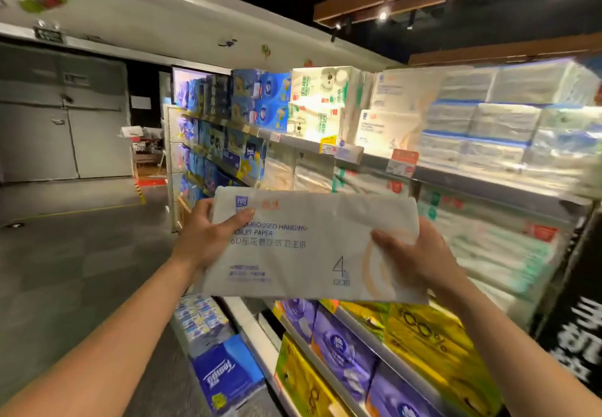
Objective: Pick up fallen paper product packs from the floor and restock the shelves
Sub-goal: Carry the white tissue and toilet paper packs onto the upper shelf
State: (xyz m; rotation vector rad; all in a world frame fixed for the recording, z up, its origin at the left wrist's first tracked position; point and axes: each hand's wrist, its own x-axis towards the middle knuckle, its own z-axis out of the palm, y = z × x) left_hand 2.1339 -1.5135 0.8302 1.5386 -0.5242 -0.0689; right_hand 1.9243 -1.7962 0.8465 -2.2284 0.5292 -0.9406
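The toilet paper pack (312, 247) runs left to right, printed face up. The left hand (208, 237) and right hand (413, 254) grip its opposite ends.

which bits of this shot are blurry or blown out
Head view: the shelves at right are smeared by motion blur; the white packs on top glare, overexposed; the held pack is fairly sharp, print readable; the floor is dim; the wide lens bows straight lines.
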